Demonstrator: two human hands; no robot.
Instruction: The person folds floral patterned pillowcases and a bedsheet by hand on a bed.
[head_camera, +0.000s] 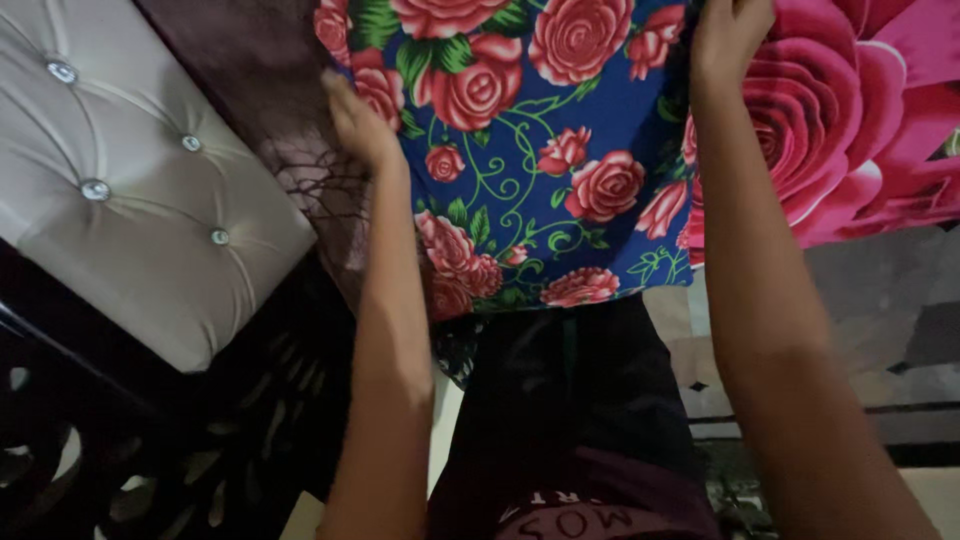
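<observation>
Two hands are holding a blue rose-print cloth at the upper middle of the frame: left hand pinching its left edge, right hand gripping its upper right edge. Judging by this, spreading is underway; next calls for even tension.

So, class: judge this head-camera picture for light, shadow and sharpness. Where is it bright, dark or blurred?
Head view: dim indoor light; the blue cloth printed with red roses is brightest and fairly sharp; the left hand and right hand gripping it look slightly soft; the grey tufted cushion with shiny buttons shows small glints; the lower left lies in deep shadow.
</observation>
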